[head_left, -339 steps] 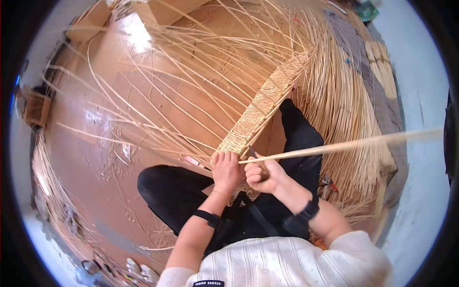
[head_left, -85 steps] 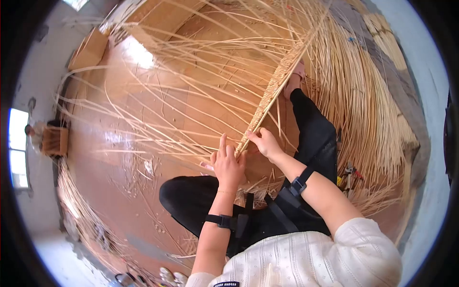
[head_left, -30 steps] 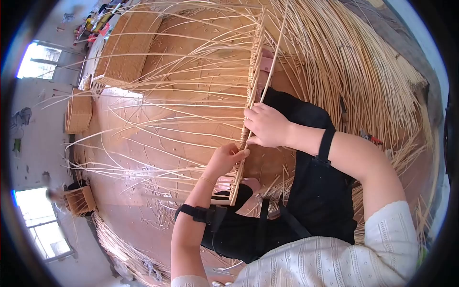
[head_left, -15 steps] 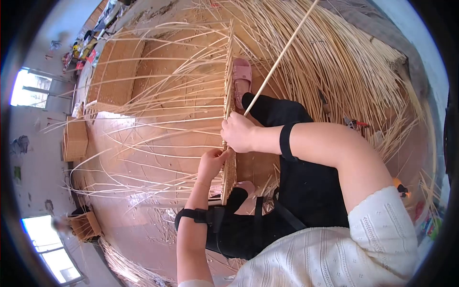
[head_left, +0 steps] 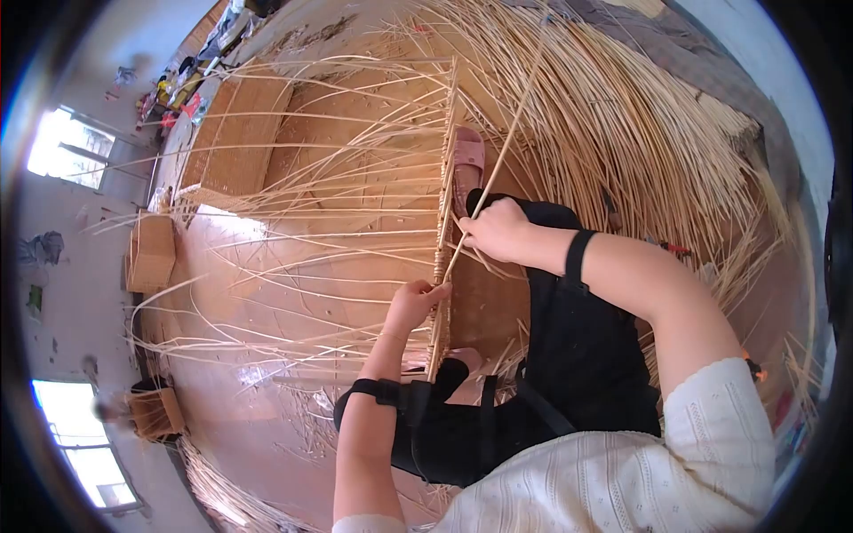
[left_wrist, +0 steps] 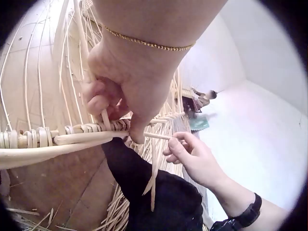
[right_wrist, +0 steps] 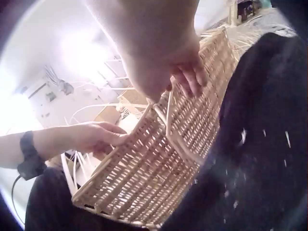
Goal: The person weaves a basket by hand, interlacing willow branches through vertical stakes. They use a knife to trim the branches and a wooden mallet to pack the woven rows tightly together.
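Head view: a person in a white knit top (head_left: 724, 409) and black trousers (head_left: 586, 355) is sitting on the brown floor (head_left: 240, 425), both hands working at one edge of a woven panel (right_wrist: 144, 168).
Woven panel: running lengthwise in front of the person's legs, showing almost edge-on from above and presenting its closely woven face to the right wrist camera.
Left hand (head_left: 414, 304): gripping the panel's edge, its thumb pressing on the rim while its bent fingers are wrapping round a thin stick there, as the left wrist view is showing.
Right hand (head_left: 499, 229): pinching a pale rod (left_wrist: 158, 135) between thumb and fingers, near the left hand and on the side of the panel towards the legs.
Pale rod: stretching from beside the left thumb to the right hand, then slanting on past it towards a big heap of rods (head_left: 613, 115).
Loose ends: many long thin sticks (head_left: 355, 186) are fanning out from the panel over the floor, on the side away from the legs.
Pink slipper (head_left: 469, 147): sitting just beside the panel, a foot filling it.
Woven box (head_left: 235, 133): standing well apart from the hands, behind the fanning sticks.
Bracelet (left_wrist: 149, 44): circling the left wrist.
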The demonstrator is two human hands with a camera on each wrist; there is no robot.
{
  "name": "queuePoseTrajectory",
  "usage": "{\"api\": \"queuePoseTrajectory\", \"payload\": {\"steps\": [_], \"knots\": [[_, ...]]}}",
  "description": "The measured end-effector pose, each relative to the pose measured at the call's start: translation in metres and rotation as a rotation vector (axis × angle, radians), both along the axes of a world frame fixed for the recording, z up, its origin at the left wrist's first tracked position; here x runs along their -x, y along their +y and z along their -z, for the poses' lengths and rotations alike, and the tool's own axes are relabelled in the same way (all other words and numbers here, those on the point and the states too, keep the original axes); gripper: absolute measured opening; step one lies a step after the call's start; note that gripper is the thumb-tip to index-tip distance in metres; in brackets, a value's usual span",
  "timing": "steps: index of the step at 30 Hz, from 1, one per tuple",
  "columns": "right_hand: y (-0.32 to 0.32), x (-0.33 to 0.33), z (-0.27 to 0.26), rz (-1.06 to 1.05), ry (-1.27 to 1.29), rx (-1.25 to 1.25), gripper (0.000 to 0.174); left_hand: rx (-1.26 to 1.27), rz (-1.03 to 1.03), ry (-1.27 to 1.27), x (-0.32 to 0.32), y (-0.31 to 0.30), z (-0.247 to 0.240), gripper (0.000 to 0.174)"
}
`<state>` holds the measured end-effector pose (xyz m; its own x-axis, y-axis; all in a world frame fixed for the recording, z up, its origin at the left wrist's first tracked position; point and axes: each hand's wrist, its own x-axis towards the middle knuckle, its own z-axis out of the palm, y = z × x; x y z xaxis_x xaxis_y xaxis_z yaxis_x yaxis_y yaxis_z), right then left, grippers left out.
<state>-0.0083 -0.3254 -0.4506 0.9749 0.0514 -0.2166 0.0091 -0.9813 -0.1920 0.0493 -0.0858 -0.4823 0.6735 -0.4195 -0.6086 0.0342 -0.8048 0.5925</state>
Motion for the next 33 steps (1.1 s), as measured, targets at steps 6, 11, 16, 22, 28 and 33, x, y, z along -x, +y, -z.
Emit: {"api": "queuePoseTrajectory", "payload": {"steps": [6, 11, 16, 22, 28, 33], "knots": [[-0.001, -0.01, 0.028, -0.231, -0.464, -0.252, 0.023, 0.018, 0.038, -0.011, -0.008, 0.003, 0.012, 0.051], [0.036, -0.061, 0.003, -0.76, -0.561, -0.347, 0.026, 0.008, -0.017, 0.051, -0.011, 0.004, 0.013, 0.048], [0.092, -0.094, -0.001, -0.714, -0.132, -0.392, 0.029, -0.024, -0.012, 0.003, -0.007, 0.009, 0.015, 0.047], [0.081, -0.075, 0.015, -0.49, 0.014, -0.326, 0.049, -0.107, -0.014, -0.085, -0.001, 0.004, -0.001, 0.053], [0.063, -0.022, 0.039, -0.372, -0.024, -0.331, 0.054, -0.197, 0.114, -0.259, 0.015, 0.0, -0.011, 0.054], [0.074, -0.023, 0.053, -0.447, -0.132, -0.305, 0.053, -0.191, 0.169, -0.457, 0.024, 0.005, 0.004, 0.045]]}}
